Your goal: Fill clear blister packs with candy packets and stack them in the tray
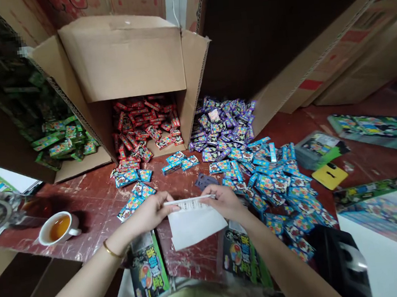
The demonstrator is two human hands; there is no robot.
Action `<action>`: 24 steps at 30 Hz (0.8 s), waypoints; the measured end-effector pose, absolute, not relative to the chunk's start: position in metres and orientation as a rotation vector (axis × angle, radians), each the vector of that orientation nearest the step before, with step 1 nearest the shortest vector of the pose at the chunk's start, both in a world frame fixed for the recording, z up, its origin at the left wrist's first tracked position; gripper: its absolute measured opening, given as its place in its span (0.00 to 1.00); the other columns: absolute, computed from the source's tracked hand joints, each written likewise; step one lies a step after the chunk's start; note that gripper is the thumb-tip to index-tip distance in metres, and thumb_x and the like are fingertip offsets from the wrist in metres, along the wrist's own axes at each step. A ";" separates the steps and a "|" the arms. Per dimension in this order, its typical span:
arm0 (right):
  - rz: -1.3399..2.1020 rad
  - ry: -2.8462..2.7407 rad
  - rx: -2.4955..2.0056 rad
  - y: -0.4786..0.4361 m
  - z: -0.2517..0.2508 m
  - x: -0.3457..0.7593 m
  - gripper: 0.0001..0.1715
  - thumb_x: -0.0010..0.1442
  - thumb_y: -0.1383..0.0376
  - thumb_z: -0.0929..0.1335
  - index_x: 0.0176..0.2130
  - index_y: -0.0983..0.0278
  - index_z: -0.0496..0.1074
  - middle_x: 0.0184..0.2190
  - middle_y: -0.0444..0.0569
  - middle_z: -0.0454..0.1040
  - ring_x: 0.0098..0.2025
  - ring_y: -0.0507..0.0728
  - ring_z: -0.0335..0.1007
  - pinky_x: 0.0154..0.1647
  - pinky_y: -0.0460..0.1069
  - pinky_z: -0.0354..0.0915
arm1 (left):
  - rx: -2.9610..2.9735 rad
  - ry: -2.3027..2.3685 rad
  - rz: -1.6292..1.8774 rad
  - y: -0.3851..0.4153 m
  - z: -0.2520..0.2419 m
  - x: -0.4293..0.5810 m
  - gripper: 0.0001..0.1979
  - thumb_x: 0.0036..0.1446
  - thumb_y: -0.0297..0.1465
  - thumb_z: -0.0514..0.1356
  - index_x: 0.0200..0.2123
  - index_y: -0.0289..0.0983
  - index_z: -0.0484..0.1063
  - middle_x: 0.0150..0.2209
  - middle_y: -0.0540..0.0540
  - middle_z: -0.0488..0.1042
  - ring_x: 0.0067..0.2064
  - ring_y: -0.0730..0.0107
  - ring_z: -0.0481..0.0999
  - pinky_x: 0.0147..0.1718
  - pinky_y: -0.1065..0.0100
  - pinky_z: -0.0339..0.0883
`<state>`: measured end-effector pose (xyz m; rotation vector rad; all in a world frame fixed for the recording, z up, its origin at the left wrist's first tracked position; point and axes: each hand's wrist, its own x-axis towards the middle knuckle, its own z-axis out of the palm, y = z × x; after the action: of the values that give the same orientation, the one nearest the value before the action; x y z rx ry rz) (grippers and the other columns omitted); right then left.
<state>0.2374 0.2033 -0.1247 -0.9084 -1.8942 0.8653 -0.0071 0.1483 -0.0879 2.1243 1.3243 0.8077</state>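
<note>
A white card sheet point(197, 228) hangs between my hands, with a narrow folded strip and small faint print along its top edge. My left hand point(151, 212) pinches the upper left corner, a gold-coloured bangle on the wrist. On the upper right corner my right hand point(227, 203) is closed between thumb and fingers. Below the sheet lie two dark printed packs, one at left point(148, 272) and one at right point(239, 257), the latter partly behind my right forearm. Blue candy packets point(276, 178) spread close to my right hand, with a few more point(133, 205) by my left.
Open cardboard boxes hold green packets point(66, 138), red packets point(146, 121) and purple packets point(224, 120). A cup of tea point(55, 229) stands near the left table edge beside a glass pot point(24, 209). At right are a yellow object point(330, 176) and a black device point(341, 256).
</note>
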 end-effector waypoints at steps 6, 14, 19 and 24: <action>0.844 -1.863 -0.914 0.199 -0.126 0.228 0.23 0.59 0.53 0.62 0.20 0.63 0.60 0.17 0.40 0.57 0.21 0.50 0.54 0.22 0.45 0.49 | 1.880 1.305 1.025 0.142 -0.105 -0.006 0.21 0.57 0.47 0.54 0.24 0.35 0.68 0.21 0.53 0.66 0.24 0.76 0.62 0.24 0.74 0.56; 1.051 -1.687 -0.780 0.189 -0.129 0.219 0.14 0.50 0.58 0.71 0.35 0.63 0.68 0.27 0.43 0.68 0.27 0.51 0.63 0.26 0.44 0.58 | 1.590 1.315 1.243 0.137 -0.105 0.005 0.21 0.43 0.47 0.66 0.27 0.33 0.71 0.22 0.52 0.69 0.22 0.77 0.62 0.21 0.75 0.55; 0.759 -1.736 -0.946 0.188 -0.128 0.219 0.24 0.58 0.50 0.63 0.20 0.63 0.60 0.17 0.40 0.56 0.22 0.50 0.53 0.21 0.45 0.49 | 1.743 1.470 1.269 0.134 -0.105 0.006 0.24 0.50 0.48 0.60 0.17 0.36 0.60 0.17 0.56 0.53 0.21 0.80 0.52 0.19 0.75 0.45; 0.845 -1.719 -0.876 0.189 -0.130 0.219 0.22 0.58 0.49 0.64 0.26 0.64 0.65 0.20 0.41 0.61 0.23 0.50 0.57 0.23 0.44 0.54 | 1.811 1.488 1.268 0.131 -0.105 0.004 0.25 0.51 0.48 0.60 0.17 0.36 0.57 0.18 0.56 0.50 0.22 0.80 0.50 0.20 0.74 0.44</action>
<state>0.2193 0.1893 -0.1297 -0.8761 -1.7194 0.8451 0.0037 0.1311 -0.1050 1.8108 1.4882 1.2677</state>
